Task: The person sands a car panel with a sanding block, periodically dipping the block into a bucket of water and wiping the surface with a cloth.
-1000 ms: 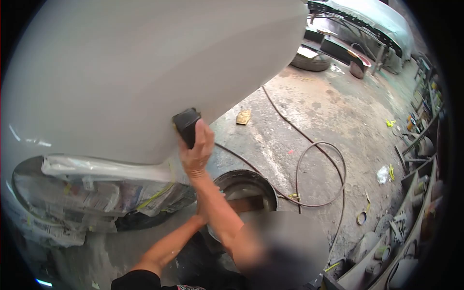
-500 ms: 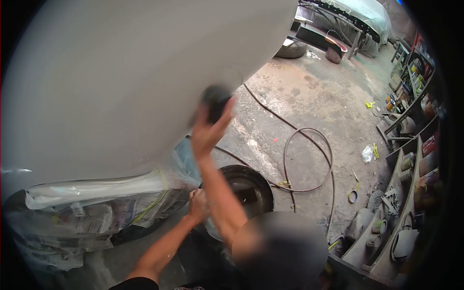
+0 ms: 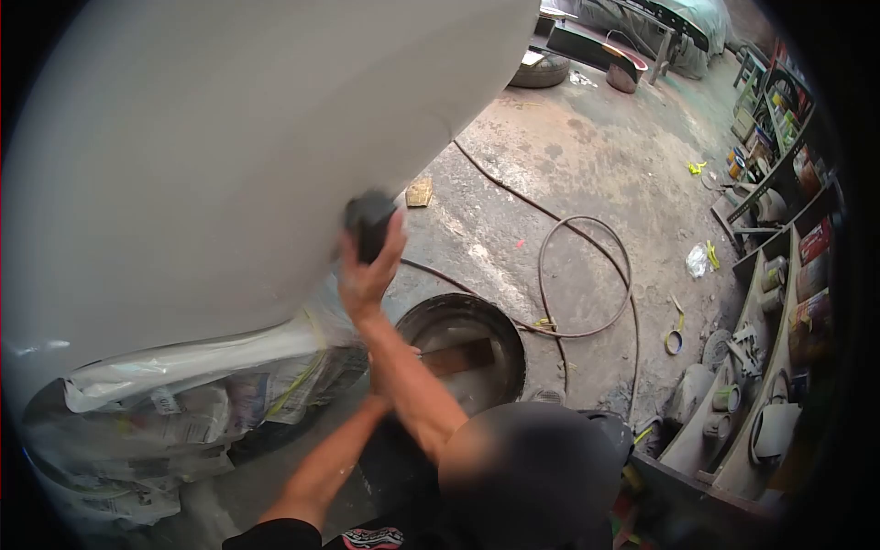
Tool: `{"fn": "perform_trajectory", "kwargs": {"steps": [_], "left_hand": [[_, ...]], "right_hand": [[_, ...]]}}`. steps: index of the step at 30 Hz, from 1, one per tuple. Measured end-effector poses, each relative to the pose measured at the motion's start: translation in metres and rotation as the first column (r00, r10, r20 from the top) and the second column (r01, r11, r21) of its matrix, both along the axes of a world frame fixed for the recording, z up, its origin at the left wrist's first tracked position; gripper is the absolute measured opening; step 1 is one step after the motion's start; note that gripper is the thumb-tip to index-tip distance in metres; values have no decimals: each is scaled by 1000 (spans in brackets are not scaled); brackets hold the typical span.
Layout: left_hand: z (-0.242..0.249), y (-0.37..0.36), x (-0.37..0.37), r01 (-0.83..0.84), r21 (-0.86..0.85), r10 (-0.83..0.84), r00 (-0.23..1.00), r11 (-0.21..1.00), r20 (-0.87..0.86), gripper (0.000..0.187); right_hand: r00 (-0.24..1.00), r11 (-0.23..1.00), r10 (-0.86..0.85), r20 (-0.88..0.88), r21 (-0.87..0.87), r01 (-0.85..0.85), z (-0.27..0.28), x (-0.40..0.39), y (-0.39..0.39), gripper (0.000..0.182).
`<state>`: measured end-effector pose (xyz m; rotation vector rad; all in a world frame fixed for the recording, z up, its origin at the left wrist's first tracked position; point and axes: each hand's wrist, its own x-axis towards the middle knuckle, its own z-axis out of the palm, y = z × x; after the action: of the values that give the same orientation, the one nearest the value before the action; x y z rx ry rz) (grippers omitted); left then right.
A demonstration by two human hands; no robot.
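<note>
Shifted lower-left: black block (image 3: 369, 220), mid-frame, long axis near-vertical, pinched by nearer right hand (image 3: 368, 280); left hand (image 3: 377, 379) below, grip indeterminable.

Blk block (image 3: 368, 227) tilted agst gry panel (image 3: 229, 165), nr edge.

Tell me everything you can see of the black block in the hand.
The black block is chunky and matte-looking, its outline blurred, so its material and any separate parts can't be made out. The right hand grips it, digits along two sides. It appears to lie against the smooth grey panel, close to the panel's lower right edge in the view.
</note>
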<state>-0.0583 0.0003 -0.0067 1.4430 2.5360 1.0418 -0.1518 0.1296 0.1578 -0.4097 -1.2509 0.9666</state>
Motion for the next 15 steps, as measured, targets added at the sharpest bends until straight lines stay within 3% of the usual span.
{"fn": "perform_trajectory", "kwargs": {"steps": [2,3,5,7,10,11,12,13,14,15], "left_hand": [[-3,-8,-1,62,171,-83,990,983,116,26],[7,-8,2,21,61,-23,999,998,40,27],[26,5,9,-83,-129,67,990,988,-127,28],[29,4,6,-68,-135,57,995,988,-88,26],[30,5,8,-73,-137,55,990,988,-132,26],[13,2,6,-90,-141,65,982,986,-175,28],[3,-1,2,-107,-147,74,974,983,-216,29],[1,-2,-1,-38,-63,32,994,997,-106,30],[4,-2,1,18,25,-19,1000,1000,11,31],[4,-2,1,59,123,-75,989,991,124,32]], "right_hand": [[999,998,-46,-12,33,47,2,-2,14,78],[997,996,-70,-12,47,70,-1,-3,26,78],[991,990,-102,-83,-105,93,16,-23,119,77],[989,936,4,-150,-348,-57,45,-18,191,77],[986,933,8,-167,-354,-68,44,-17,160,74],[987,974,-141,-81,-187,124,28,-23,121,73],[984,983,-174,-49,-73,170,21,-16,71,76],[995,994,-99,-17,-49,98,4,-9,24,81],[994,990,91,-62,-99,-97,1,1,-2,84],[999,997,24,-34,-76,-26,-5,-1,6,83]]}}
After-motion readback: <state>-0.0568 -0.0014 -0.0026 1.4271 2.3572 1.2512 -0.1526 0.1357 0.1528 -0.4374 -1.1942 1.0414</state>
